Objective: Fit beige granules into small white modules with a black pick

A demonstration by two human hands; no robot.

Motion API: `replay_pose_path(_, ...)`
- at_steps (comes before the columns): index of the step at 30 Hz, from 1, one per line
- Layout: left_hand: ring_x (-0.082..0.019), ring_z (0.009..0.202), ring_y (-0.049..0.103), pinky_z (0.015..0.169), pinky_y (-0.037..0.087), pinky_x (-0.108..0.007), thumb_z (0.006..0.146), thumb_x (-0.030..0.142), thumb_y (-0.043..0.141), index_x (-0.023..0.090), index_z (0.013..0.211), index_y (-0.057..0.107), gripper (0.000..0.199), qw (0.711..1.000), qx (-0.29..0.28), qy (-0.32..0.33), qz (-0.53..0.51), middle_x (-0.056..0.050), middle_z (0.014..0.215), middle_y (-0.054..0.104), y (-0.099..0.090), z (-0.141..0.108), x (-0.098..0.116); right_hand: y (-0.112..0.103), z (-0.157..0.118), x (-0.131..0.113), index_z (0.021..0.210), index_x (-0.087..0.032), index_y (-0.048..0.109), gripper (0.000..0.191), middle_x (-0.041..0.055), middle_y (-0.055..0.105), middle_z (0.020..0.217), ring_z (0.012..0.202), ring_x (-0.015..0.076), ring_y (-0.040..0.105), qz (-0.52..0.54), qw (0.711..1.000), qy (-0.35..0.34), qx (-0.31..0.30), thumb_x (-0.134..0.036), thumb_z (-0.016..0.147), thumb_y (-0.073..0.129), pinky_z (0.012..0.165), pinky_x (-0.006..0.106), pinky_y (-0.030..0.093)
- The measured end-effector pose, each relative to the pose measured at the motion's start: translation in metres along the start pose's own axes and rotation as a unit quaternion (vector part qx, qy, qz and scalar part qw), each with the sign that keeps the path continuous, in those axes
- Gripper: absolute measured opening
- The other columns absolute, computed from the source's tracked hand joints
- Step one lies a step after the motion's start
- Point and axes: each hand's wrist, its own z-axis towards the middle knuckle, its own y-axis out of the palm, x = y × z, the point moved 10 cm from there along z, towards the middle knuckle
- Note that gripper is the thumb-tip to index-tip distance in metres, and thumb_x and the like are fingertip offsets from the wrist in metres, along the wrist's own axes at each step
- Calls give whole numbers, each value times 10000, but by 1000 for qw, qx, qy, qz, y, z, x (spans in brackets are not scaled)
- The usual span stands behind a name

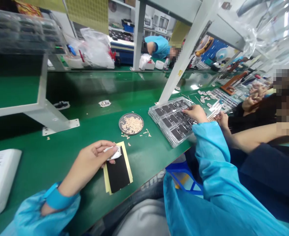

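Observation:
My left hand (92,160) is closed on a small white plastic part (115,152), held above a black sheet (118,173) with yellow backing (127,157). Over at the right, my right hand (197,114) reaches onto a stack of clear plastic trays (164,134) whose compartments hold dark rectangular parts (168,122). Its fingers are together at the tray's far right part; what they grip, if anything, is too small to make out. Between my hands sits a round dish (131,124) of small beige pieces, some of them scattered beside it on the green table (90,127).
White parts (105,103) lie near the table's back. A metal post (176,65) rises behind the trays, and a shelf leg (58,118) stands at left. A white box (2,180) is at far left. Another person's hand (223,120) is close to the right of the trays.

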Motion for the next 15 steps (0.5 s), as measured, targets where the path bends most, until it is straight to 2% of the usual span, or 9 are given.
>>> replay_pose_path(6, -116, 662, 640, 482, 380, -155, 733, 559, 783, 170, 1073, 706, 522, 1000, 13, 3, -12, -61, 839, 722, -1, -6, 3, -11, -3, -5, 952, -152, 703, 357, 74, 722, 931, 813, 194, 632, 35, 999, -25, 32, -366, 680, 796, 746, 295, 449)
replay_pose_path(9, -121, 678, 639, 478, 371, -162, 730, 540, 793, 151, 1024, 712, 494, 999, 16, 14, -41, -70, 842, 727, 2, -8, 8, -26, -14, -23, 1013, -127, 711, 349, 84, 723, 935, 811, 186, 635, 100, 990, -61, 75, -326, 729, 756, 749, 287, 458)
replay_pose_path(12, -104, 670, 611, 484, 358, -161, 729, 520, 802, 151, 987, 715, 458, 998, 30, 20, -59, -66, 859, 731, -1, -8, 9, -38, -35, -62, 1082, -90, 724, 409, 108, 722, 922, 794, 183, 643, 223, 964, -123, 73, -340, 759, 743, 770, 304, 491)
replay_pose_path(15, -73, 604, 536, 481, 327, -158, 717, 520, 811, 146, 935, 717, 443, 996, 50, 20, -68, -52, 810, 718, -7, -7, 8, -35, -70, -125, 1111, -115, 735, 420, 107, 735, 972, 853, 183, 668, 326, 922, -207, -10, -363, 774, 764, 851, 344, 522)
